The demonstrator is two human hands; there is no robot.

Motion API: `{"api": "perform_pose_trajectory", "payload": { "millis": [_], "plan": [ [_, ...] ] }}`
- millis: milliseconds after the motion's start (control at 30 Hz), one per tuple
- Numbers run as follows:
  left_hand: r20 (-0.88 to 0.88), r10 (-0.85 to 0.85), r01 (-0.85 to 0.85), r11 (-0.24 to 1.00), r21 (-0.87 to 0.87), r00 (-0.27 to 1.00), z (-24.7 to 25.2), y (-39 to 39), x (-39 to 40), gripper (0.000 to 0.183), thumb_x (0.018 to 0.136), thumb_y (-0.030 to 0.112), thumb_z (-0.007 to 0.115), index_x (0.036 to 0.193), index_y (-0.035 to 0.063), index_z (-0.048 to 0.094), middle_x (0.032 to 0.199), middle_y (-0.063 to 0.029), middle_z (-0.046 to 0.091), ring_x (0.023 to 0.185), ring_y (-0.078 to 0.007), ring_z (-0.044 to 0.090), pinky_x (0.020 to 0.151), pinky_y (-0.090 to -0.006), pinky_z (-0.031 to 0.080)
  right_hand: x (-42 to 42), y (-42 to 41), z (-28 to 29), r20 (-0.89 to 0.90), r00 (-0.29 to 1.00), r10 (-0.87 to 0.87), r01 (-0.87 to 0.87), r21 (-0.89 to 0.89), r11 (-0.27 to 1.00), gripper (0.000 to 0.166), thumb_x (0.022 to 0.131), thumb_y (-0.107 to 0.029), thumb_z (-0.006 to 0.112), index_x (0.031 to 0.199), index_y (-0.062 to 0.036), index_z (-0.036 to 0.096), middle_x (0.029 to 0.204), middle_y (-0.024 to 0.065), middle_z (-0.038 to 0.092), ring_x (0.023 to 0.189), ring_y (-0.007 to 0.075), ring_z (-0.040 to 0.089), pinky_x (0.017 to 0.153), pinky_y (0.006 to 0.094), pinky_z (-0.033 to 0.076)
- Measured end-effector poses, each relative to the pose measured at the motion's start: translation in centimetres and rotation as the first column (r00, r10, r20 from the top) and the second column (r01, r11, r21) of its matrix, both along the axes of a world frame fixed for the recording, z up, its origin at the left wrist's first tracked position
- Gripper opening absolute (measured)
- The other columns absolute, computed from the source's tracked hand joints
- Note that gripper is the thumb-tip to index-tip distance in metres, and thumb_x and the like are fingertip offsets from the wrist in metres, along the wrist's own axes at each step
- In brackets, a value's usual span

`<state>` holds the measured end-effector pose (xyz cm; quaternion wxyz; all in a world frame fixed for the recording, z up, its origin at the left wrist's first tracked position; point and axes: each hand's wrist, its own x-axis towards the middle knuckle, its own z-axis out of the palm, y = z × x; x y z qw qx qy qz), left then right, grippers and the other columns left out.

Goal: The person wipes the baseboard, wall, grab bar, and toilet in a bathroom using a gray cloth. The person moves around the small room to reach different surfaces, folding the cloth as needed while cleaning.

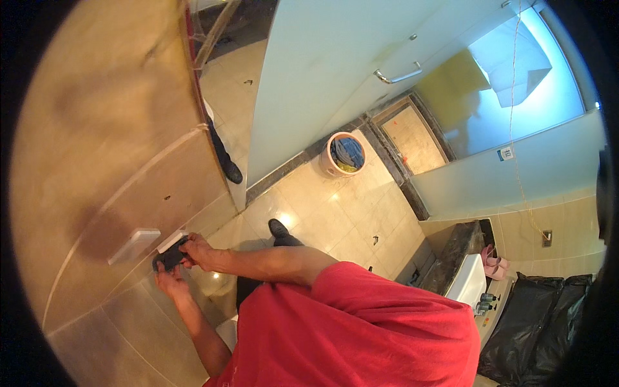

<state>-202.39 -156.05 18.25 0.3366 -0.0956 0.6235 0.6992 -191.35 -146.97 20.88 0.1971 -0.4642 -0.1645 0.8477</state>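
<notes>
At the wall on the left, both hands are on a small dark item, whose exact kind I cannot tell. My right hand grips its near end, with the fingers bent around the edge. From below, my left hand pinches its other end between the fingertips. Directly beside the item is a white strip-like fitting, partly hidden by it. Another white rectangular fitting juts from the tiled wall farther left.
A pink bucket holding cloths stands on the tiled floor by a frosted glass panel with a metal handle. At the right are a white basin, pump bottles, pink slippers and black plastic bags. A cord hangs down.
</notes>
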Motion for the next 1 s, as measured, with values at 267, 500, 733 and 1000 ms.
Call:
{"api": "perform_pose_trajectory", "payload": {
  "millis": [267,500,733,1000],
  "plan": [
    [0.245,-0.089,0.043,0.982,0.186,0.965,-2.2,3.9,5.2,0.03,0.093,0.012,0.05,0.115,-0.0091,0.049,0.111,-0.0198,0.058,0.099,-0.0315,0.061,0.087,-0.0428,0.053,4.7,3.7,-2.0,0.124,0.972,-0.199,0.197,0.03,0.98,0.015,0.084,-0.006,0.055,0.095,-0.0088,0.045,0.075,0.0116,0.055,0.055,0.0229,0.056,0.04,0.0343,0.045],
    [0.451,-0.185,0.058,0.958,0.282,0.873,-1.4,8.2,9.5,0.031,0.095,0.014,0.046,0.12,-0.0052,0.046,0.117,-0.0182,0.057,0.11,-0.0299,0.056,0.095,-0.0454,0.047,10.2,6.2,0.2,0.074,0.942,-0.329,0.32,0.108,0.941,0.014,0.084,-0.009,0.057,0.092,-0.0111,0.045,0.078,0.0096,0.057,0.061,0.022,0.057,0.047,0.0343,0.048],
    [0.298,-0.243,0.106,0.906,0.411,0.923,1.0,7.1,8.9,0.031,0.093,0.015,0.051,0.118,-0.0031,0.05,0.115,-0.0156,0.058,0.106,-0.0274,0.058,0.09,-0.0399,0.049,10.1,5.7,4.2,-0.013,0.956,-0.294,0.292,0.183,0.939,0.018,0.082,-0.008,0.062,0.086,-0.0111,0.044,0.07,0.0064,0.058,0.052,0.0194,0.058,0.043,0.0277,0.044],
    [0.16,-0.106,0.018,0.881,0.473,0.981,12.4,4.7,7.7,0.03,0.093,0.018,0.054,0.11,-0.0074,0.053,0.103,-0.015,0.064,0.091,-0.0225,0.063,0.084,-0.0327,0.051,7.9,3.7,11.9,-0.301,0.93,-0.212,0.282,0.212,0.936,0.025,0.081,-0.007,0.068,0.077,-0.0126,0.043,0.065,0.0024,0.055,0.05,0.0127,0.057,0.042,0.025,0.043]
  ]
}}
